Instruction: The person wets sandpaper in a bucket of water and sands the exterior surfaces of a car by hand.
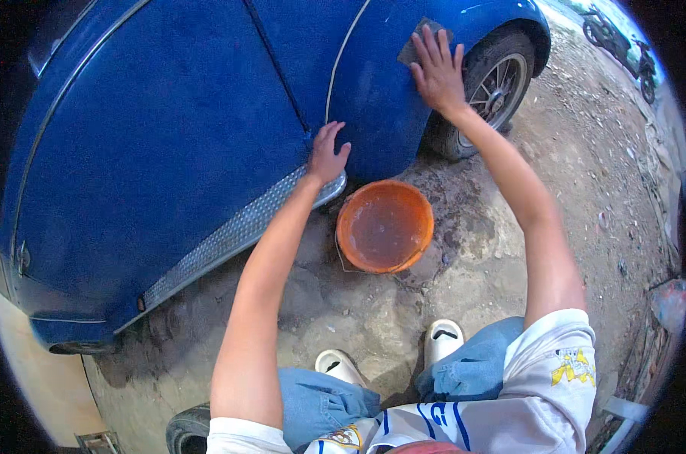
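My right hand (440, 74) lies with its fingers spread on a thin grey square sheet (412, 51), perhaps sandpaper, and presses it flat against the blue front fender (377, 83) of an old-style car, beside the wheel arch. Part of the sheet is hidden beneath the palm. Lower and to the left, my left hand (328, 153) is open and empty, its fingers a little bent and apart. It is at the fender's lower rear edge, just above the end of the ridged metal running board (237, 223); whether it touches the car I cannot tell.
An orange bucket (385, 227) of cloudy water stands on the ground between my arms. Right of the fender is the spoked front wheel (498, 91). A loose tyre (188, 431) lies at the lower left. Motorbikes (619, 45) stand far off, upper right. Rough, gritty ground (471, 265) surrounds my feet.
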`<control>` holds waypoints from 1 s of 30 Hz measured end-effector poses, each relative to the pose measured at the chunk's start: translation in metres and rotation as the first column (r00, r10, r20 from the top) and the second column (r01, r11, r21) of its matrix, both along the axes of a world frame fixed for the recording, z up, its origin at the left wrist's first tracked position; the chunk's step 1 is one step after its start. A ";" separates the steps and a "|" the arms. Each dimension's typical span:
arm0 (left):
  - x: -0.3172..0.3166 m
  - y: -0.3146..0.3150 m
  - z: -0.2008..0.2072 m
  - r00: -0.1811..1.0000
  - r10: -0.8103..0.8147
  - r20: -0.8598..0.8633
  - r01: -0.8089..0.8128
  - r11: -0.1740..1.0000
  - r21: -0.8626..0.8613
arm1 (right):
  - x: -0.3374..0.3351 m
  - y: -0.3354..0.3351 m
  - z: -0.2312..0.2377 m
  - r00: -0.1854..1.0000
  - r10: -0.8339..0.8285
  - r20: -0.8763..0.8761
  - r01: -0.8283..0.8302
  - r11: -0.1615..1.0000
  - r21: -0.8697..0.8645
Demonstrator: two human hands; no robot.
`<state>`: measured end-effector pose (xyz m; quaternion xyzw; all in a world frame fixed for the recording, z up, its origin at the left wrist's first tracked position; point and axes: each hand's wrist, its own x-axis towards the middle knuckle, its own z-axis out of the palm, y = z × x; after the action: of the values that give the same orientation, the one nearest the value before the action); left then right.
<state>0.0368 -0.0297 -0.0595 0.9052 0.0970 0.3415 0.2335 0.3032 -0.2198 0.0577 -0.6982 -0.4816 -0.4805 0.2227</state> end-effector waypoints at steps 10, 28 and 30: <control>-0.017 -0.019 0.001 0.989 0.041 -0.142 -0.025 0.993 0.117 | -0.044 -0.026 -0.111 0.761 0.254 0.597 0.217 0.768 -0.603; -0.035 -0.014 -0.011 0.951 -0.064 -0.301 0.133 0.968 0.213 | -0.116 0.035 -0.159 0.519 0.341 -0.784 0.076 0.895 0.440; -0.034 -0.016 -0.010 0.957 -0.068 -0.283 0.131 0.969 0.211 | -0.120 0.035 -0.165 0.552 0.381 -0.742 0.051 0.873 0.486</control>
<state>0.0029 -0.0454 -0.0694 0.9681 0.0424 0.2099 0.1300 0.1831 -0.1851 -0.1073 -0.7172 -0.2618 -0.1755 0.6215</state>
